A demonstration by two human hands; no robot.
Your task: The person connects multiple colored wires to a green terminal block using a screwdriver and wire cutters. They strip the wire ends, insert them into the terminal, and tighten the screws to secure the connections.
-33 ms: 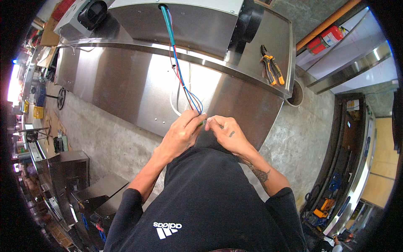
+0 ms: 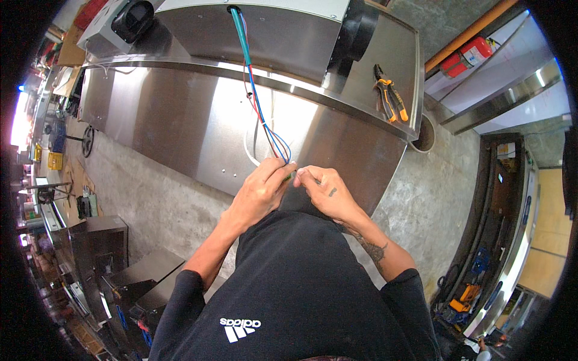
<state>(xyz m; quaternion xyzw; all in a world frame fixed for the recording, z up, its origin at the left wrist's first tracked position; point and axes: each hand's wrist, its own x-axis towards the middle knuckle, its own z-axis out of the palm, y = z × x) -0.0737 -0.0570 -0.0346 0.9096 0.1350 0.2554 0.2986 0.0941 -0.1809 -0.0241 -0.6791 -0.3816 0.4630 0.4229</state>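
A bundle of thin red, blue and dark wires point(image 2: 256, 99) leaves a green sleeve point(image 2: 241, 37) at the metal housing and runs down to my hands. My left hand point(image 2: 260, 191) is closed, its thumb and fingers pinching the wires near their lower ends. Close beside it, my right hand point(image 2: 327, 191) pinches with thumb and forefinger at the wire ends. What sits between its fingertips is too small to make out. A bit of green-yellow shows between the hands. A white cable point(image 2: 248, 150) hangs behind my left fingers.
Pliers with orange-and-black handles point(image 2: 391, 102) lie on the stainless steel counter point(image 2: 385, 48) at right. The metal housing point(image 2: 283, 45) stands on it, a grey box point(image 2: 111, 30) to its left. Beyond are a red fire extinguisher point(image 2: 466, 57) and a round bin point(image 2: 425, 135).
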